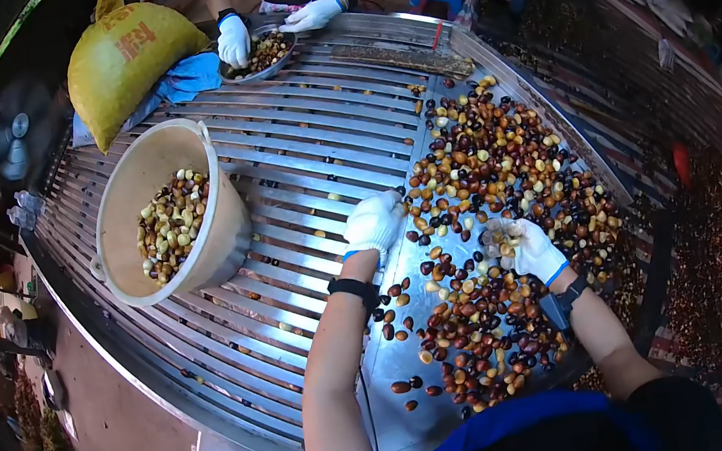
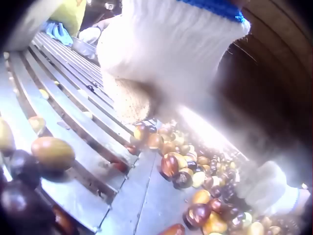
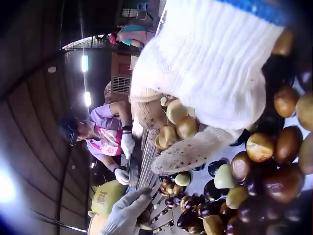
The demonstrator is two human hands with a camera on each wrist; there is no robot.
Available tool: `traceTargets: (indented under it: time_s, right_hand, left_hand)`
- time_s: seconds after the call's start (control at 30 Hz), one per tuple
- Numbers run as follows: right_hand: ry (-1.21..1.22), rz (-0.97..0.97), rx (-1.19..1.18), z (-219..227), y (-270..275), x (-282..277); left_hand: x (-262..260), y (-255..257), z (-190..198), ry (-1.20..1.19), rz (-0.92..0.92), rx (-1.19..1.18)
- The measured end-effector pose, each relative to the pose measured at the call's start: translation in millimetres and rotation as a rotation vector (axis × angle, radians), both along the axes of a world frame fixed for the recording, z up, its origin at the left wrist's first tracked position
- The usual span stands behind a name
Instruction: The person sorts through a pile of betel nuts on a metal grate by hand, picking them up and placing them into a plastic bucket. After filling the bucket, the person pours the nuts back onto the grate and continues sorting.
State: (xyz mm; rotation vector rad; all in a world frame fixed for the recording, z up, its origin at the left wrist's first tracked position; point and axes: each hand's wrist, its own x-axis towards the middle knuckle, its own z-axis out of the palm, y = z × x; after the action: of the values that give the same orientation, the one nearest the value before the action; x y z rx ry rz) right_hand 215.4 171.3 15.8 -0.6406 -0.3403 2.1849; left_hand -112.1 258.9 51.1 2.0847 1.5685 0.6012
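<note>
Glossy oval nuts (image 1: 501,143), dark brown, amber and pale yellow, lie spread over a smooth metal sheet. My right hand (image 1: 535,251), in a white knitted glove, holds several pale nuts (image 3: 177,122) between its thumb and curled fingers, low over the pile. My left hand (image 1: 375,223), gloved alike, is at the left edge of the pile, where the sheet meets the slats. In the left wrist view its thumb (image 2: 132,100) points down and the other fingers are hidden; I cannot tell whether it holds a nut.
A cream bucket (image 1: 230,220) partly filled with pale nuts (image 1: 173,225) stands on the slatted metal table (image 1: 287,132) at left. Across it, another person's gloved hands (image 1: 234,43) work at a metal bowl (image 1: 280,68). A yellow sack (image 1: 129,59) lies beside them; a raised rim (image 1: 542,102) bounds the right.
</note>
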Motion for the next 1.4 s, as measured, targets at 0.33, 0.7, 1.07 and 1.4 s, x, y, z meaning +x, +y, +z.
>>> traceTargets:
  time_s: [0.33,0.7,1.07,1.4]
  right_hand:
    - [0.020,-0.116,0.040,-4,-3,-15]
    - [-0.109,-0.221,-0.019,-12,-4,-20]
    - [-0.130,-0.231,-0.013,-8,1,-29]
    - [-0.131,-0.241,-0.014,-10,2,-29]
  left_hand:
    - [86,8,-20,0.492,-0.055,0.157]
    - [-46,-98,34,0.108,0.253,-0.044]
    - [-9,-189,47,-0.075,-0.198,-0.627]
    - [-100,-160,12,0.036,0.387,-0.414]
